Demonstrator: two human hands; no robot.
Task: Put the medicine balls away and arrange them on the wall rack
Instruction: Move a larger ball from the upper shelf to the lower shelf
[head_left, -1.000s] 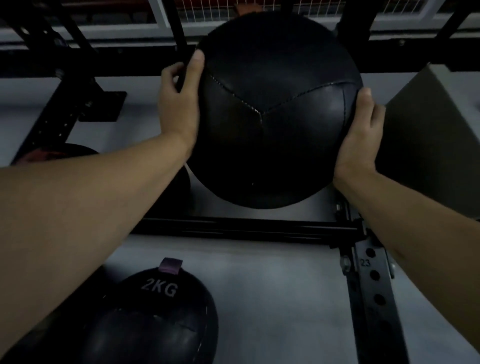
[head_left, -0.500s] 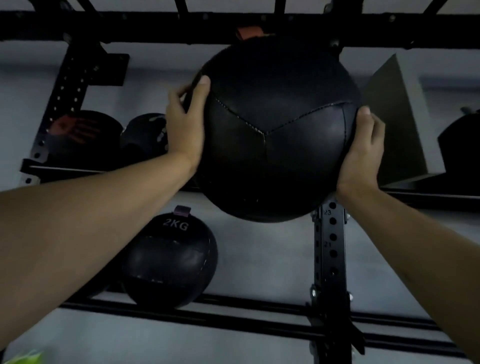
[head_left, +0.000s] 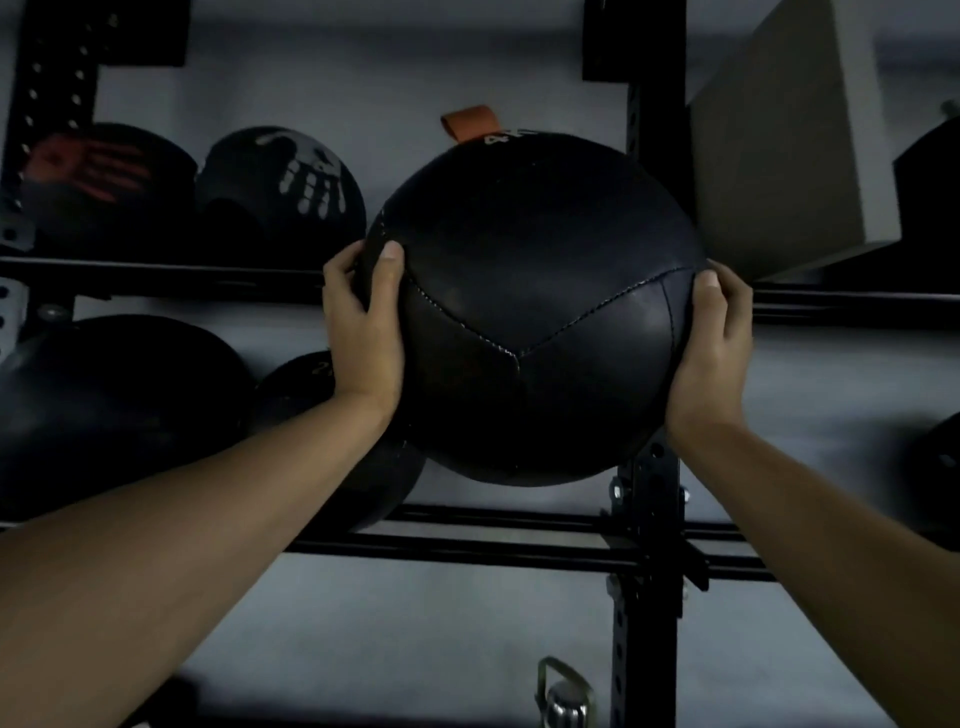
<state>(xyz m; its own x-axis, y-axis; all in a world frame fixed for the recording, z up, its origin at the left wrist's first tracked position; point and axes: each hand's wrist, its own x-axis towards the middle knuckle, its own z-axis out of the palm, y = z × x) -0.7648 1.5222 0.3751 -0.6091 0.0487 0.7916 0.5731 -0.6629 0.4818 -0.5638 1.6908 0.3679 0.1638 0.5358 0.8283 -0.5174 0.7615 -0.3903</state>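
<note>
- Two hands of mine hold one big black medicine ball (head_left: 530, 312) up against the wall rack (head_left: 647, 525), level with its upper rail.
- My left hand (head_left: 363, 332) grips the ball's left side, thumb on the front panel, fingers curled behind.
- My right hand (head_left: 714, 343) clasps the right side the same way.
- An orange loop (head_left: 470, 127) sticks up from the ball's top.
- On the upper rail's left end sit a ball with a red handprint (head_left: 98, 182) and a ball with a white handprint (head_left: 291, 182).
- A grey box (head_left: 789, 140) stands at the rail's right.
</note>
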